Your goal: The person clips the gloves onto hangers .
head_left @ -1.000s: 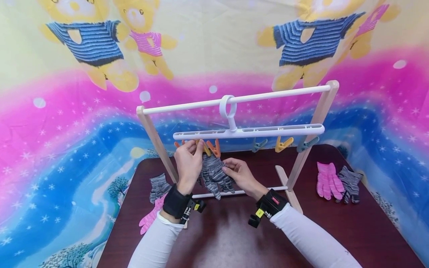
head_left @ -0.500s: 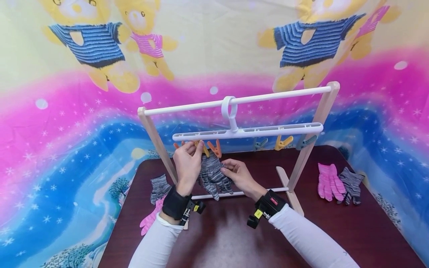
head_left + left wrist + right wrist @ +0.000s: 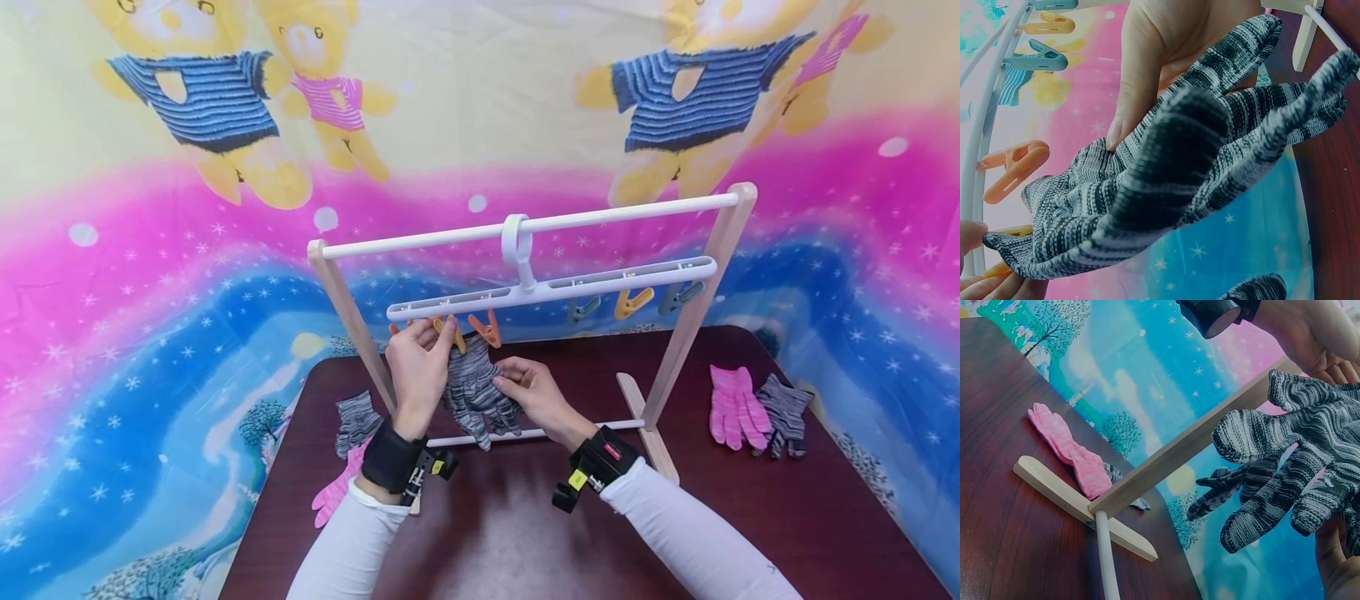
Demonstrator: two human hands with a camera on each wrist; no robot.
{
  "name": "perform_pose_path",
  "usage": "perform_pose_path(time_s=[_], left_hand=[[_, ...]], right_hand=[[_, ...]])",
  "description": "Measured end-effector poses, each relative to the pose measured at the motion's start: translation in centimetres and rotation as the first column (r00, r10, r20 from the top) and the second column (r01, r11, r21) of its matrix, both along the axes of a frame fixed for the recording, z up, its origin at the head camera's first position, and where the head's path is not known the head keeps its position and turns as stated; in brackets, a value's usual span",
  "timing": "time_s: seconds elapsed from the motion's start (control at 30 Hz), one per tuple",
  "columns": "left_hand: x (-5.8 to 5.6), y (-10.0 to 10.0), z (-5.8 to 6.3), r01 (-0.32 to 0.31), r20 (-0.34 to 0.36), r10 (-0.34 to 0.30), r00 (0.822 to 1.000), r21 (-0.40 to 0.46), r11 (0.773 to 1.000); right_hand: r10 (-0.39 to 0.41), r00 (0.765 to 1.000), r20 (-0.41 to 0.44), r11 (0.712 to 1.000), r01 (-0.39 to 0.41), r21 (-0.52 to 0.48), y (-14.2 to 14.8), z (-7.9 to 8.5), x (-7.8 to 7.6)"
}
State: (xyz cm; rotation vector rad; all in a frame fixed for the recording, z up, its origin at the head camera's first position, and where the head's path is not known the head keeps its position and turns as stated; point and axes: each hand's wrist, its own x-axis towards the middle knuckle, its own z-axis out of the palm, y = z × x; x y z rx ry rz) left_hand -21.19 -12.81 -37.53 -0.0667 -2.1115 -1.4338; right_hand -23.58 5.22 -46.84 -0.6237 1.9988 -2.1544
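A grey-and-black knitted glove (image 3: 472, 379) hangs fingers down below the left half of a white clip hanger (image 3: 592, 281). My left hand (image 3: 417, 367) pinches a yellow clothespin (image 3: 460, 342) at the glove's cuff; in the left wrist view the clothespin's jaws (image 3: 1013, 230) stand on either side of the cuff's corner. With thumb and fingers, my right hand (image 3: 536, 396) holds the glove's side. An orange clothespin (image 3: 487, 329) dangles just right of the cuff. Behind, a second grey glove (image 3: 1254, 481) hangs in the right wrist view.
The hanger hooks over the white bar (image 3: 630, 213) of a wooden stand. Teal (image 3: 583, 309) and yellow (image 3: 634, 303) clothespins hang at its right half. On the dark table lie pink (image 3: 737, 408) and grey (image 3: 786, 415) gloves at right, and another pink-grey pair (image 3: 356, 425) at left.
The hanger has tilted, its right end rising and its left end dipping slightly. Both hands stay nearly in place on the clothespin and glove.
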Motion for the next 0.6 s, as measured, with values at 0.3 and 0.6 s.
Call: perform_pose_path(time_s=[0.3, 0.6], left_hand=[[-0.02, -0.39, -0.14, 0.006, 0.003, -0.006, 1.0, 0.017, 1.0], [0.01, -0.67, -0.11, 0.004, -0.005, -0.004, 1.0, 0.02, 1.0]], right_hand=[[0.011, 1.0, 0.028, 1.0, -0.012, 0.027, 0.0, 0.1, 0.08], [0.014, 0.999, 0.038, 1.0, -0.015, 0.021, 0.03, 0.29, 0.26]])
